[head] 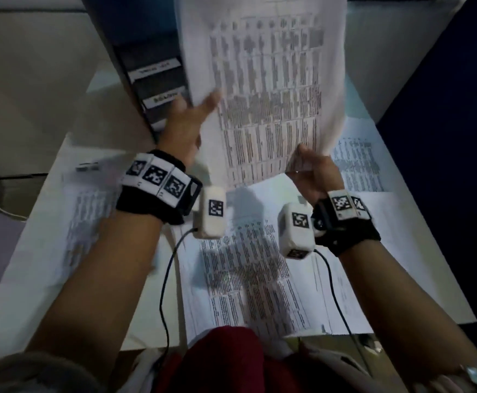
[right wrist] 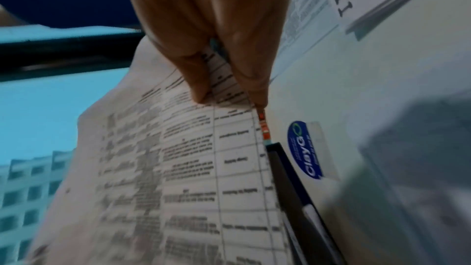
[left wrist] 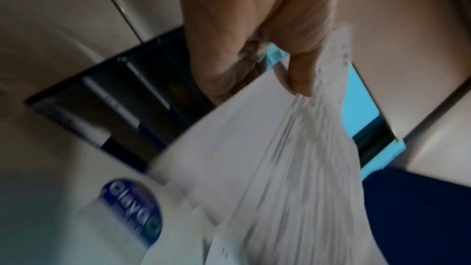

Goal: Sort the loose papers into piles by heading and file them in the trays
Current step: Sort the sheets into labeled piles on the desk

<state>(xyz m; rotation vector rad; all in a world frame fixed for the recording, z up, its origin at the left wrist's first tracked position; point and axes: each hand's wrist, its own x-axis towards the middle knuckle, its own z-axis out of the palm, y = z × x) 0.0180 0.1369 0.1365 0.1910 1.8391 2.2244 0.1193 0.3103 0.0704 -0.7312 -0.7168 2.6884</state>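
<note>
- White table (head: pixel 44 268), papers spread (head: pixel 260 279) on it, dark tray stack (head: pixel 152 89) at far edge.
- Both hands pinch the lifted sheaf (head: pixel 265 89) just right of trays: left hand (head: pixel 186 123) on its left edge, right hand (head: pixel 313 171) on its lower corner.
- Dark blue wall (head: pixel 444 137) right of trays.

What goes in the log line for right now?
left hand: holds paper stack | right hand: pinches stack's corner | stack: lifted over table papers | trays: beside stack

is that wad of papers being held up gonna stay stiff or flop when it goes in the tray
Probably floppy: the printed sheets already curve between the left hand and right hand. Edges fan apart at the left grip, so sheets may slip or splay. It likely needs both hands.
</note>
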